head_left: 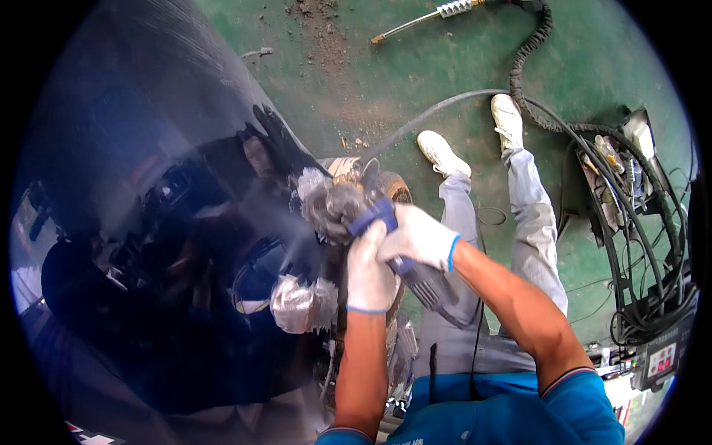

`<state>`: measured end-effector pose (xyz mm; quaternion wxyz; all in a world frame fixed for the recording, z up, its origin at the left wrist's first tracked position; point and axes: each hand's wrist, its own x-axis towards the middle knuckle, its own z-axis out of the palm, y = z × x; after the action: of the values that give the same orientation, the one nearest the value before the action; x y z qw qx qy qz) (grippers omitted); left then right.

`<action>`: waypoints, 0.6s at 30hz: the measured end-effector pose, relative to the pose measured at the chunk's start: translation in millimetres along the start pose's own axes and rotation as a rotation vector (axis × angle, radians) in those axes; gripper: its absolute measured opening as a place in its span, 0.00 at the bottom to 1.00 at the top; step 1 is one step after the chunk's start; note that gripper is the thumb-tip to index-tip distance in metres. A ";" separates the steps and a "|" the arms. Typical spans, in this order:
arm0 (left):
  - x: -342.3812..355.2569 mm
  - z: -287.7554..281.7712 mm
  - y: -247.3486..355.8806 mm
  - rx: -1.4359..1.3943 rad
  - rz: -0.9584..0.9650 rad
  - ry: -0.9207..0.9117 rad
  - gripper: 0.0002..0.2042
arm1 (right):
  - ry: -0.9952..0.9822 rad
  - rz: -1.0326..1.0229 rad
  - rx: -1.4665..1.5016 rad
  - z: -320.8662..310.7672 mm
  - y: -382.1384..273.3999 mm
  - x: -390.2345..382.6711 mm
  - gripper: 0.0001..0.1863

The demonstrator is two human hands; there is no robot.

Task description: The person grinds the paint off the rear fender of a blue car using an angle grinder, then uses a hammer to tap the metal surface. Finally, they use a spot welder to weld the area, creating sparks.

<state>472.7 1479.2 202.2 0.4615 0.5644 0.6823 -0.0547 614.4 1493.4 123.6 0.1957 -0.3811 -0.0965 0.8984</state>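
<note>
Blue shirt (512,415) fills lower centre. Left hand (371,274) and right hand (420,236) grasp a power tool (374,213), seemingly against the panel edge (241,85); floor (460,59) spreads upper right.

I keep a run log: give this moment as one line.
left hand: gloved, gripping power tool | right hand: gloved, gripping it too | tool head: blurred, near dark panel edge, contact unclear

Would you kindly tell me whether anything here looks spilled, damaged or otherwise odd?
Yes: loose brown dirt lies scattered on the green floor at the top of the view, standing out against the plain surface. The dark panel at left shows pale streaks near its upper end; scratches or dust, I cannot tell.
</note>
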 end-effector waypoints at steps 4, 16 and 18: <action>5.6 5.6 8.0 -1.016 -0.558 0.072 0.18 | -0.036 -0.065 0.029 -1.9 -1.5 -1.2 0.28; 7.9 13.6 5.3 -0.830 -0.377 0.115 0.21 | -0.007 -0.033 -0.087 -9.0 10.4 5.1 0.20; 30.3 9.9 -0.3 -1.306 -0.687 0.119 0.22 | -0.019 0.228 0.082 -16.5 8.0 24.7 0.17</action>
<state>480.0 1494.9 175.5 0.6222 -0.0683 0.7381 0.2518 608.4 1497.1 93.7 0.1066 -0.3728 -0.0177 0.9216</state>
